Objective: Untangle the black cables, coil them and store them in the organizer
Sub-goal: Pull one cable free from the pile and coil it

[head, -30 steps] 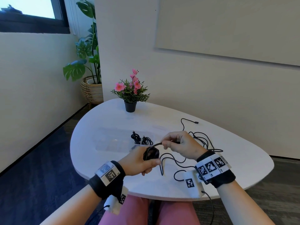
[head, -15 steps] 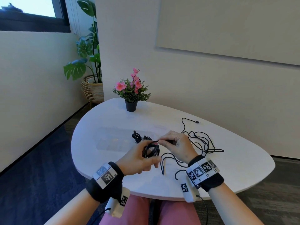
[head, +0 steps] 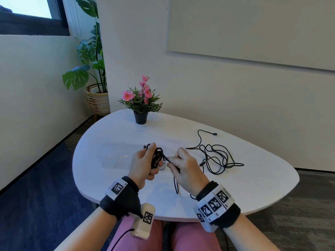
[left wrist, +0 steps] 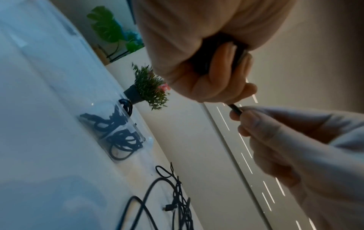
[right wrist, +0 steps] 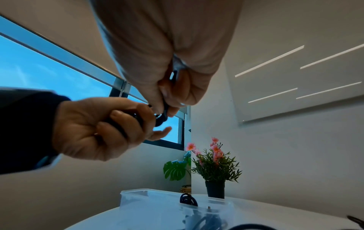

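My left hand (head: 143, 163) grips a small coil of black cable (head: 157, 157) upright above the table. My right hand (head: 183, 164) pinches the free strand of that same cable (head: 167, 159) just right of the coil; its tail (head: 176, 185) hangs down to the table. In the left wrist view the strand (left wrist: 235, 108) runs from the left fingers (left wrist: 222, 66) to the right fingers (left wrist: 262, 129). A tangle of loose black cable (head: 217, 156) lies on the table to the right. The clear organizer (head: 117, 158) sits behind my left hand, with coiled cables (left wrist: 120, 137) in one compartment.
A small potted plant with pink flowers (head: 141, 104) stands at the far side of the white table (head: 253, 187). A large leafy plant in a woven basket (head: 96, 100) stands on the floor at the left. My knees sit under the near table edge.
Both hands rose and came closer together. The left hand turned the coil upright, and the loose strand between the hands grew shorter as more cable joined the coil.
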Available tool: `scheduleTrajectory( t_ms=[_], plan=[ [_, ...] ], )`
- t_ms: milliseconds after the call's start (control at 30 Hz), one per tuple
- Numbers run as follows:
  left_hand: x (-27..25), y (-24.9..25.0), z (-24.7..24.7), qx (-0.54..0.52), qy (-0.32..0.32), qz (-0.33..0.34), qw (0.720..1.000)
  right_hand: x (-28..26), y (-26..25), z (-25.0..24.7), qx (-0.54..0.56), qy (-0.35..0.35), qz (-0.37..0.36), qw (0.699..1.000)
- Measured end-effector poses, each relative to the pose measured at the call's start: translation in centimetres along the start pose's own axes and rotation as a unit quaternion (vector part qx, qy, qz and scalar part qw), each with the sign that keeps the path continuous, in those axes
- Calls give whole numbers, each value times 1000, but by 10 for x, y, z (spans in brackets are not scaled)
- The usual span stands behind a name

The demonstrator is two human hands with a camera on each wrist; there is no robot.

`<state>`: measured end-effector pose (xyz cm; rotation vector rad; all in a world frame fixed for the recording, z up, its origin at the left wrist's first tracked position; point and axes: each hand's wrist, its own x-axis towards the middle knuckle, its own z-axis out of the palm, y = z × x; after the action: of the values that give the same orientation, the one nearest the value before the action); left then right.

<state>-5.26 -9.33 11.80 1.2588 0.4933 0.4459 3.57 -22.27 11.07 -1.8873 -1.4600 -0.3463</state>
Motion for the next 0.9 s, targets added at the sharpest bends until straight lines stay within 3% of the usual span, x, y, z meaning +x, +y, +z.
scheduleTrajectory(
  t_ms=[133, 333, 433, 500, 567, 800, 900],
  plan=[
    [4, -3, 4, -1, 17, -45, 999, -13, -7, 3, -28, -25, 2, 999],
    [3, -13, 10, 72, -2, -33, 997, -26, -21, -3, -68, -40, -8, 997],
    [-5, -11, 5, 55, -59, -49, 995, -28, -22, -11, 66, 44, 40, 996],
    [-10, -6, 2, 10, -93, -95, 991, -28, -20, -15, 207, 90, 96, 970],
    [-14, -2, 0, -46, -117, -128, 984, -28, -18, -15, 317, 89, 98, 939],
    [-16, 8, -10, -142, -136, -131, 972, -22, -14, -12, 335, -2, 49, 941],
    [-18, 13, -12, -156, -122, -108, 974, -16, -14, -17, 347, -4, 87, 934]
  ],
)
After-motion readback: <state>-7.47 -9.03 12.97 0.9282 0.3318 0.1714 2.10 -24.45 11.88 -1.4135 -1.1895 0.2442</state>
